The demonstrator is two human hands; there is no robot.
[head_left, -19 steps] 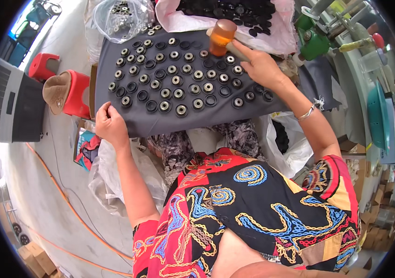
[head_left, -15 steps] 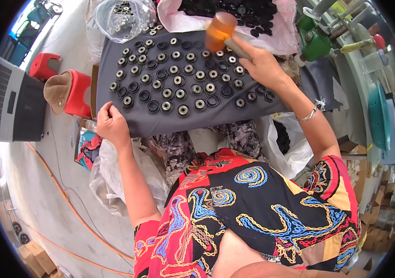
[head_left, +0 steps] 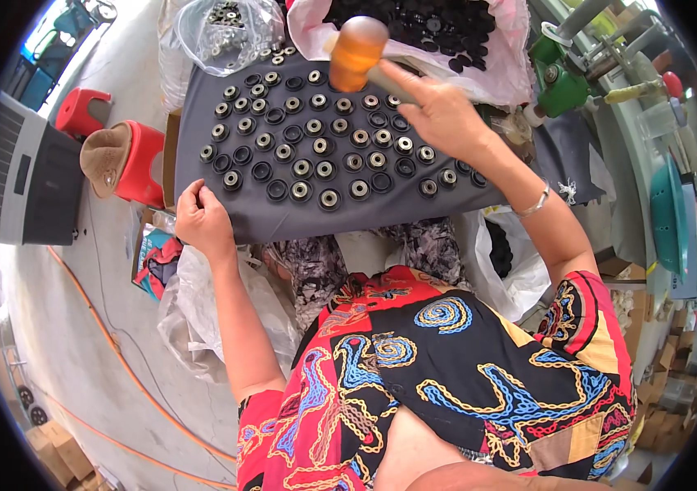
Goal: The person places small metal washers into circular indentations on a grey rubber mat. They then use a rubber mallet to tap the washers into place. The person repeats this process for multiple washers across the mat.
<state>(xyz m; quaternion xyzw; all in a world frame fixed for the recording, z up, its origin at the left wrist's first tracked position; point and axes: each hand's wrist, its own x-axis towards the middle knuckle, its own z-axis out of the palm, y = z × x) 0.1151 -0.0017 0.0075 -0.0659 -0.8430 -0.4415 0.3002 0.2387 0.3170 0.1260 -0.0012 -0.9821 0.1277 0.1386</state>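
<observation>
Mallet (head_left: 358,51) risen toward 12 o'clock since earlier, right hand (head_left: 438,110) clamped on its handle; left hand (head_left: 201,221) pinches the worktop cloth (head_left: 283,217) — most ring parts (head_left: 320,147) appear seated, few left.

Head-worn fisheye, downward over board (head_left: 225,214)

Clear bag (head_left: 225,29) and pink bag (head_left: 496,57), far edge.
</observation>
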